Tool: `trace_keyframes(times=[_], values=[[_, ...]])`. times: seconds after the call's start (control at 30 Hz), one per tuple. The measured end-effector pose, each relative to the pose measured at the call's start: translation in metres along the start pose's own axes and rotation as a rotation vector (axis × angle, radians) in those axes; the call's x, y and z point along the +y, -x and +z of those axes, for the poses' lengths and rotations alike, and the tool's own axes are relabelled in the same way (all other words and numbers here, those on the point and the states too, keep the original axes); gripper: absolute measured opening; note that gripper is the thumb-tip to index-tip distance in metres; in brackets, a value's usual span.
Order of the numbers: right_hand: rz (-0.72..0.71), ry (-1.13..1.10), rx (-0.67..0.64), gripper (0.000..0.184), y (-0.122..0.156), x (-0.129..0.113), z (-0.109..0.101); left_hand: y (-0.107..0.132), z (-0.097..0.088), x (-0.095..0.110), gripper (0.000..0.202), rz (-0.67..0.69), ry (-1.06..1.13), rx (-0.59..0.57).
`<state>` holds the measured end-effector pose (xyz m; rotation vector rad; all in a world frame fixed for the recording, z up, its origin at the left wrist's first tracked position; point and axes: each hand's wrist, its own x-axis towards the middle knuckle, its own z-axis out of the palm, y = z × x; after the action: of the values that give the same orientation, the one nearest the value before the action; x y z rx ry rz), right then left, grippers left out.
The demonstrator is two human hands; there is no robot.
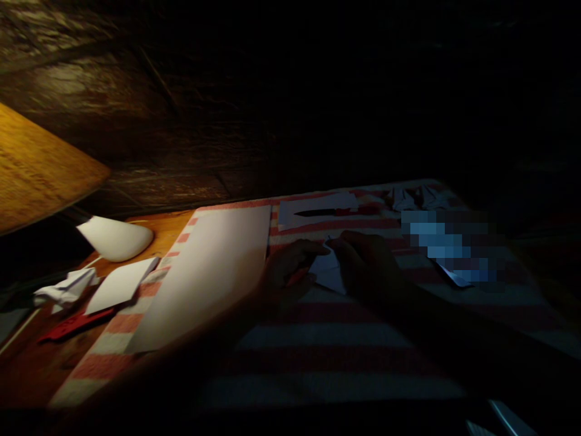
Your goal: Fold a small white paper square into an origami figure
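Note:
Between my two hands is a small folded piece of white paper (327, 272), held just above a striped red and white cloth (290, 360). My left hand (290, 266) grips its left edge, fingers and thumb closed on it. On the other side my right hand (367, 261) pinches the paper near its top and right edge. Both hands are in deep shadow, so the exact finger positions are hard to see. Left of my left hand lies a large white sheet (213, 260). Beyond the hands, a knife (318, 212) with a dark blade rests on a smaller sheet (287, 217).
A lamp with a yellow shade (40, 169) and white base (120, 237) stands at left. Near it are crumpled or folded paper (68, 287), a white pad (120, 284) and a red object (75, 325). Folded paper shapes (402, 198) and a pixelated device (454, 245) lie right.

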<state>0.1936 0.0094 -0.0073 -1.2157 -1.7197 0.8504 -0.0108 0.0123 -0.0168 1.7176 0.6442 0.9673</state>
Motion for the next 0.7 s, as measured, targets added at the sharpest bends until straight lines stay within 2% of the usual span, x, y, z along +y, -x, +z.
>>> trace_keyframes(times=[0.13, 0.3, 0.4, 0.5, 0.7], values=[[0.007, 0.028, 0.005, 0.037, -0.001, 0.001, -0.002, -0.002, -0.003, -0.001, 0.042, 0.061, 0.031, -0.046], [-0.001, 0.027, -0.018, 0.037, -0.001, 0.0, -0.003, -0.002, -0.006, 0.002, 0.041, 0.032, 0.092, -0.081], [-0.006, 0.036, -0.017, 0.037, -0.001, -0.002, -0.003, -0.001, -0.005, 0.005, 0.038, -0.009, 0.019, -0.057], [-0.015, 0.033, -0.016, 0.037, 0.0, -0.002, -0.003, -0.002, -0.002, 0.007, 0.027, -0.06, -0.143, 0.019], [-0.048, 0.064, 0.005, 0.036, 0.0, 0.0, 0.0, -0.011, -0.001, 0.011, 0.009, 0.171, -0.333, 0.073]])
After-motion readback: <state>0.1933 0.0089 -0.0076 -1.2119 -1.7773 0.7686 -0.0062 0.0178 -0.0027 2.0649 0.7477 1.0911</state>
